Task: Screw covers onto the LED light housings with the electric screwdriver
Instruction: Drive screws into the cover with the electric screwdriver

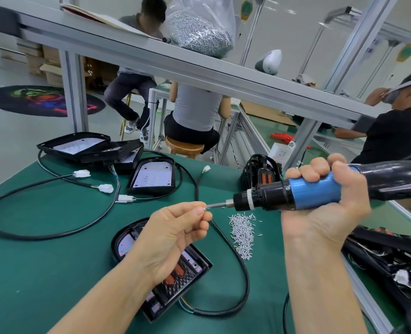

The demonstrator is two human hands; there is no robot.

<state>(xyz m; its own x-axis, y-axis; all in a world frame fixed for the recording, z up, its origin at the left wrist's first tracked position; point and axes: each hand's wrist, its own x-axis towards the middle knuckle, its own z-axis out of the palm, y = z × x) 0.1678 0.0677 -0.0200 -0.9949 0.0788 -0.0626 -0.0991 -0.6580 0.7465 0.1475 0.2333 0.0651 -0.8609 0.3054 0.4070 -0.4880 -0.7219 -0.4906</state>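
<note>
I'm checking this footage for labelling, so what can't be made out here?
All in the head view:
- Screw at the bit: too small, pinched by the left hand.
- Nearest housing: middle hidden under that hand.
- Screwdriver: rear cut off by the right edge; grip covered by the right hand.

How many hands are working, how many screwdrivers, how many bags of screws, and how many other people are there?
Hands: 2, the left hand pinching a screw and the right hand gripping the tool
Electric screwdriver: 1
Bag of screws: 1
Other people: 3
Total: 7
</note>
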